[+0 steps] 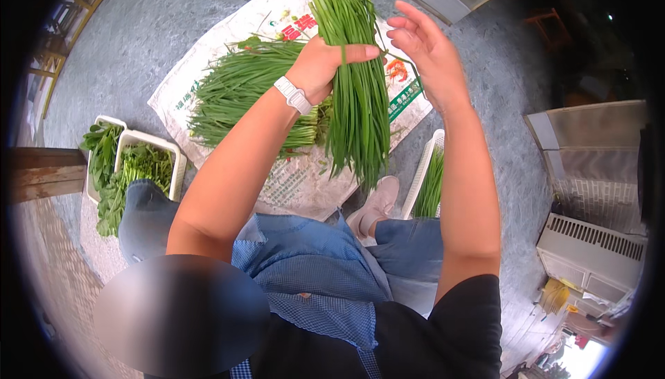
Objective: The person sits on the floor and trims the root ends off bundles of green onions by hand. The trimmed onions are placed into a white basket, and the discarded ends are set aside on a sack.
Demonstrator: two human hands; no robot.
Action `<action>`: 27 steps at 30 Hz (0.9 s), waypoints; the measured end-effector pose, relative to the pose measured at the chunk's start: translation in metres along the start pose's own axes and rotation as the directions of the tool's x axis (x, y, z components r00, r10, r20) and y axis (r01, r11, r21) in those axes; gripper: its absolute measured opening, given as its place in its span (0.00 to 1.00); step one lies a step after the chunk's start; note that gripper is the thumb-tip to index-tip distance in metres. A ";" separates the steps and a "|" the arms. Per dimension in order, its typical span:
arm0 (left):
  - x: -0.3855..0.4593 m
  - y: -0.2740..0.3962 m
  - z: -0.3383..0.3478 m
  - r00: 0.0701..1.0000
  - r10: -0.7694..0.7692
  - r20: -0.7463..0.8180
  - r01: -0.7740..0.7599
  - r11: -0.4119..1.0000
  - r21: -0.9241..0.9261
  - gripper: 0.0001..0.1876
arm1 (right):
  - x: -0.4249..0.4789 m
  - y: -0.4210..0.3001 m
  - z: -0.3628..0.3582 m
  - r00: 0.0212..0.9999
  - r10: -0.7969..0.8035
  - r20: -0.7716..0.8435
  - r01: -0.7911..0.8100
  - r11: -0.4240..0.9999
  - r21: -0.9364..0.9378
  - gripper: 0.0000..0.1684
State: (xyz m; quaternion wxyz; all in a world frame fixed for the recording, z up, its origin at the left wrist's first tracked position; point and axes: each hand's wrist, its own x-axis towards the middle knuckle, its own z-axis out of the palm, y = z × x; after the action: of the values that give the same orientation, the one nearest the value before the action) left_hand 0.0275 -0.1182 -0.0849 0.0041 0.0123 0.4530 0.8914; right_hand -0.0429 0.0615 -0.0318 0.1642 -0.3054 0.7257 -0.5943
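Observation:
My left hand (324,62) is wrapped around a thick bunch of garlic chives (358,103), thumb across its front. The cut stem ends point up and away from me, and the leaf tips hang towards my foot. My right hand (423,46) is raised just right of the bunch, fingers apart and slightly curled. A thin loose stem (408,62) bends from the bunch past the right palm; it does not look gripped. Beneath and left of the left hand, a large pile of garlic chives (244,88) lies on a flattened white woven sack (306,192) bearing print.
At the left stand white plastic baskets (179,163) with leafy greens (148,163). By my right leg, another white basket (414,192) holds garlic chives (431,186). My shoe (382,199) is close to the sack's edge. A wooden post (47,173) stands far left.

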 end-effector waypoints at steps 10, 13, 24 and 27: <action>-0.110 -0.151 -0.075 0.717 -0.580 -0.386 0.262 0.738 -0.622 0.13 | -0.125 0.073 0.109 0.517 0.699 0.495 -0.838 0.531 0.125 0.26; -0.169 -0.230 -0.098 0.583 -0.729 -0.358 0.357 0.626 -0.693 0.16 | -0.145 0.093 0.138 0.236 0.833 0.501 -0.963 0.270 0.005 0.17; -0.215 -0.300 -0.170 0.395 -0.885 -0.248 0.687 0.463 -0.560 0.25 | -0.174 0.180 0.213 0.129 0.890 0.438 -0.988 0.153 -0.018 0.33; -0.207 -0.307 -0.161 0.352 -0.798 -0.490 0.693 0.574 -0.437 0.21 | -0.181 0.175 0.206 0.122 0.864 0.489 -0.993 0.112 0.049 0.32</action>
State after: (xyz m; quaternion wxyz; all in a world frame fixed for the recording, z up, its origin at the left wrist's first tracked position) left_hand 0.2288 -0.0707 -0.4314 0.2553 -0.5012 0.3096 0.7667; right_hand 0.1754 0.0389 -0.2726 0.6816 0.1706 0.5829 -0.4082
